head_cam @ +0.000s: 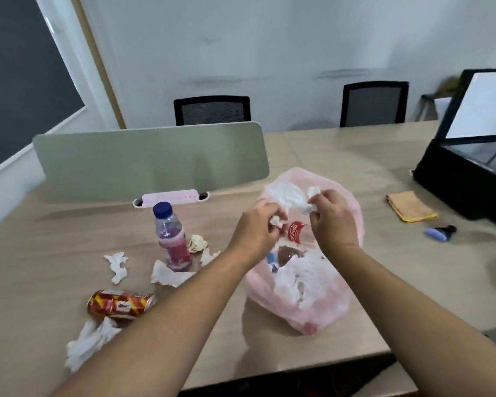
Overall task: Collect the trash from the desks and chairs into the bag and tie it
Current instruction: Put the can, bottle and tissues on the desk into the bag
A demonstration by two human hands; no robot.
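A pink translucent bag (321, 305) lies open on the desk (341, 156), with a Coca-Cola bottle (295, 232) and white tissues inside. Over its mouth, my left hand (258, 224) grips a small crumpled tissue (276, 222). My right hand (331, 217) pinches a larger white tissue wad (287, 196). To the left on the desk stand a plastic bottle (171, 239) with a blue cap and pink label, a red and yellow can (121, 304) on its side, and several crumpled tissues (118, 266).
A green divider panel (152, 159) with a pink power strip (169, 197) stands behind the trash. An orange cloth (411, 206), a small purple brush (438, 232) and a black open case (467, 167) sit on the right. Two black chairs (212, 110) stand across the desk.
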